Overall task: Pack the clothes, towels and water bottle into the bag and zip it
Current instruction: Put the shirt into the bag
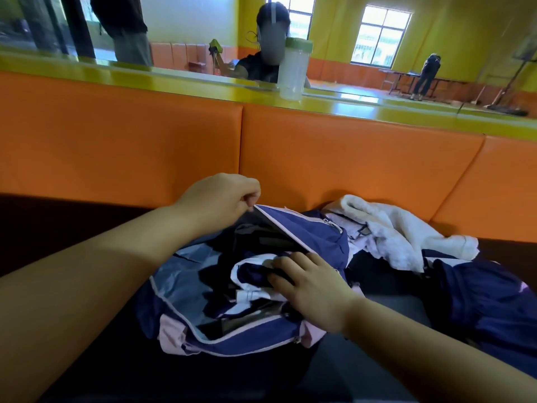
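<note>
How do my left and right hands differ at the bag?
The left hand pinches the raised flap of the navy bag; the right hand presses flat on the folded navy-and-white garment in its opening. The left hand is curled, the right hand's fingers straight. Both are at the bag.

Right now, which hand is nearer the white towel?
Right. The right hand presses on the folded garment in the bag, just left of the towel. The left hand pinches the bag's flap edge, farther left across the opening.
</note>
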`<state>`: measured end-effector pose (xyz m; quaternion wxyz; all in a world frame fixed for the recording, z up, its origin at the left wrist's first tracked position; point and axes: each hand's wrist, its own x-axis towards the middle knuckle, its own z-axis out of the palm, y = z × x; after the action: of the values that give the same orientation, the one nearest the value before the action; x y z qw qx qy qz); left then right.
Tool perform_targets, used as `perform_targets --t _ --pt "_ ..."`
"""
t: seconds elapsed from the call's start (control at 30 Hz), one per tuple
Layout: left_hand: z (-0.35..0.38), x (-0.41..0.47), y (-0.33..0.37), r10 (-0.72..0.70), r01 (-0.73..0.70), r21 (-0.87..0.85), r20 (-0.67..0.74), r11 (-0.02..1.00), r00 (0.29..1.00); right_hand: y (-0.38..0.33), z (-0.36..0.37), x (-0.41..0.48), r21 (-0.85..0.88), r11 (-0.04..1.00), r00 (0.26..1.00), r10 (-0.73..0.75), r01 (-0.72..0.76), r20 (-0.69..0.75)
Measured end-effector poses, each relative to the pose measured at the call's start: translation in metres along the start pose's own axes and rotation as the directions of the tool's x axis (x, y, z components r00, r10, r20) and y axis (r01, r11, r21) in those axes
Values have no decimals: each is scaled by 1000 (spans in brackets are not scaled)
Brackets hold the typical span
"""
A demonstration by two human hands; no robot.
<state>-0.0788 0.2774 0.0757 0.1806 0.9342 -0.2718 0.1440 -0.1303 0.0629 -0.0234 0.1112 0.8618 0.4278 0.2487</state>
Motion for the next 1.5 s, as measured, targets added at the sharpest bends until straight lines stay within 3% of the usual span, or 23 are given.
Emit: perform_targets --t 0.1,0.17,0.27,0.3,0.43,0.57,0.7,0.77,0.9,1.13,1.3,1.5 --pt "3 -4 1 -31 31 -14 13 999 999 -3 -3 -8 168 984 975 16 -55 222" --pt "5 -7 1 -30 31 -23 6 999 1000 -8 -6 -10 273 939 907 81 -208 413" --pt "8 -12 2 -30 30 -41 10 999 1000 -17 -9 -5 242 883 834 244 -402 494" --pt "10 -14 1 -26 26 -47 13 999 1000 -19 -12 -2 223 887 818 242 -404 522" --pt "16 -20 -2 2 -2 -48 -1 999 1000 -26 -22 5 187 966 772 20 -180 636" --pt "20 -22 0 3 -5 -58 -24 998 1000 -32 -20 5 293 940 695 -91 -177 713" --pt "24 -26 4 -1 1 -51 -14 999 1000 -33 -16 0 346 812 605 12 -471 796" --pt "26 -31 6 -12 12 -50 -11 999 1000 -34 -17 -10 332 805 576 14 -491 817" --pt "32 -47 14 -22 22 -5 36 1000 999 -35 -23 -27 350 835 655 16 -424 756" --pt "44 -78 28 -19 14 46 121 999 993 -36 -36 -44 366 900 865 26 -239 502" --pt "54 -91 57 43 -46 30 99 998 994 -22 -62 -77 379 869 910 166 -317 380" --pt "84 -80 110 98 -93 -46 115 995 989 11 -94 -156 315 797 847 416 -515 331"
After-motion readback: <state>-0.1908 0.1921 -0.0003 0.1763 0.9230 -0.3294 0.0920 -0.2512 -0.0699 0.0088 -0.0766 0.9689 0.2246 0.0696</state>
